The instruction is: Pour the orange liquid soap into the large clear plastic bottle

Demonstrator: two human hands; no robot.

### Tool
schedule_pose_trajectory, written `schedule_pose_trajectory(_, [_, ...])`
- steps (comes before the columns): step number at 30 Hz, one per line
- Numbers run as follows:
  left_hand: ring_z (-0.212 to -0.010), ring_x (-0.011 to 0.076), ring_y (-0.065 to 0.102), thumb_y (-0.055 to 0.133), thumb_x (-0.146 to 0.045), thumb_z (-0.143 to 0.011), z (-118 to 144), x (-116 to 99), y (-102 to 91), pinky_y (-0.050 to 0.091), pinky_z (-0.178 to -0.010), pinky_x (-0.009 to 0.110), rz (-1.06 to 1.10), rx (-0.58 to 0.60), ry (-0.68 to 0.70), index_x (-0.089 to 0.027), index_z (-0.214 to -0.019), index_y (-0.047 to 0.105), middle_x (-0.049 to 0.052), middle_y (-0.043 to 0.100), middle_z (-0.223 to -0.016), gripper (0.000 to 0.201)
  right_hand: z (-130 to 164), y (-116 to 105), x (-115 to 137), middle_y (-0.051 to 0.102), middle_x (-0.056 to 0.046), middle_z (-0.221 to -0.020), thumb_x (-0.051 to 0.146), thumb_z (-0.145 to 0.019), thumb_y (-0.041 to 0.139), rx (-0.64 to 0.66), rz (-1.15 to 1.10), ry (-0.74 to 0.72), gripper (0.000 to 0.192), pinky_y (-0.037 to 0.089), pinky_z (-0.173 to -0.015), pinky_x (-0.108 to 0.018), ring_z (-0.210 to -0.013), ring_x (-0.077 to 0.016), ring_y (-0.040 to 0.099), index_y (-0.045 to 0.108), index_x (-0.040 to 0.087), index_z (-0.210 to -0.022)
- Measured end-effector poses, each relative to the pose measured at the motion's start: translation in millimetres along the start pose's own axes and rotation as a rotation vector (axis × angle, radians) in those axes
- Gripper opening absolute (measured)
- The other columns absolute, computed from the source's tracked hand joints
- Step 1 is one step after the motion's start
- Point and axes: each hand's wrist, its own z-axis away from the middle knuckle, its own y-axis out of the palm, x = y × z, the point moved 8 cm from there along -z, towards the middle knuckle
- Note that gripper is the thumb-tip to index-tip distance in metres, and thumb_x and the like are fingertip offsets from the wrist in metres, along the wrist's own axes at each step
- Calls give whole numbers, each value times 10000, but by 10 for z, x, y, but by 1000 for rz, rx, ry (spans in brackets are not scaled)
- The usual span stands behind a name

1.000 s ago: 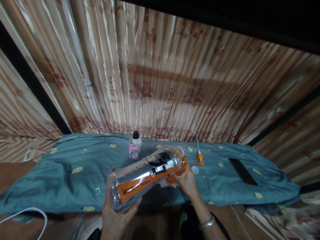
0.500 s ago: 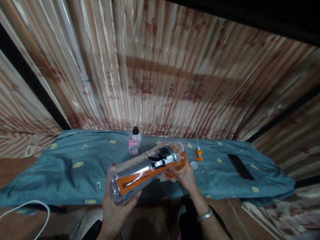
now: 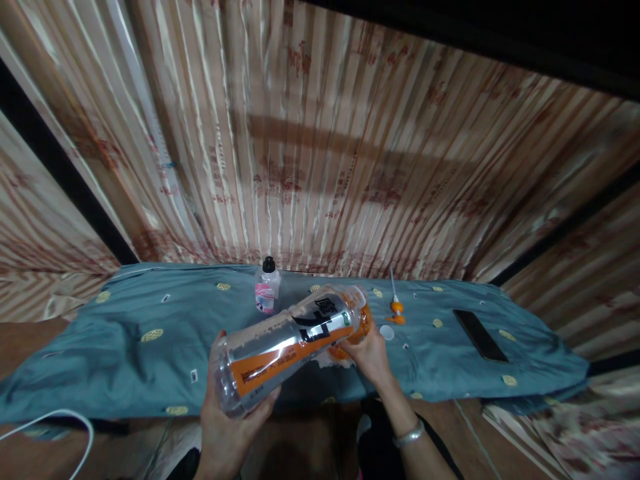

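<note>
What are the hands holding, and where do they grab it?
A big clear plastic bottle with an orange label: left hand cups its base, right hand grips the neck end.

Location type: domestic interior, most likely a living or sleeping room. Indicators: a pleated satin curtain point(image 3: 320, 167) with printed red motifs covers the whole rear wall; a teal patterned bedsheet point(image 3: 130, 347) is draped over a low surface; a phone point(image 3: 479, 335) lies on that sheet; a white cable point(image 3: 60, 427) runs across the brown floor point(image 3: 30, 340).
</note>
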Motion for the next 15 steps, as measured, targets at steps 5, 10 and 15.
schedule_pose_trajectory(5, [-1122,366,733,892,-442,-629,-3,-9,17,483,-1104,622,11,19,-20,-351,-1558,446,28,758,-1265,1034,-1,12,8,798,-112,-1166,413,-676,808,29,-35,9,808,618,-956,-458,-1095,-338,767,523,188,-1398])
schedule_pose_trajectory(10, [-1199,350,703,884,-444,-645,-4,-25,1,476,-1120,592,-10,14,-20,-367,-1557,446,20,723,-1339,1015,-2,11,5,801,-116,-1154,398,-676,806,37,-36,21,803,627,-930,-467,-1075,-344,772,522,190,-1398])
schedule_pose_trajectory(15, [-1161,354,720,884,-486,-646,-10,-22,4,474,-1112,621,-24,26,1,-360,-1571,421,39,728,-1315,1042,-1,16,28,787,-121,-1203,413,-681,809,34,-41,6,819,619,-956,-460,-1114,-344,760,518,192,-1414])
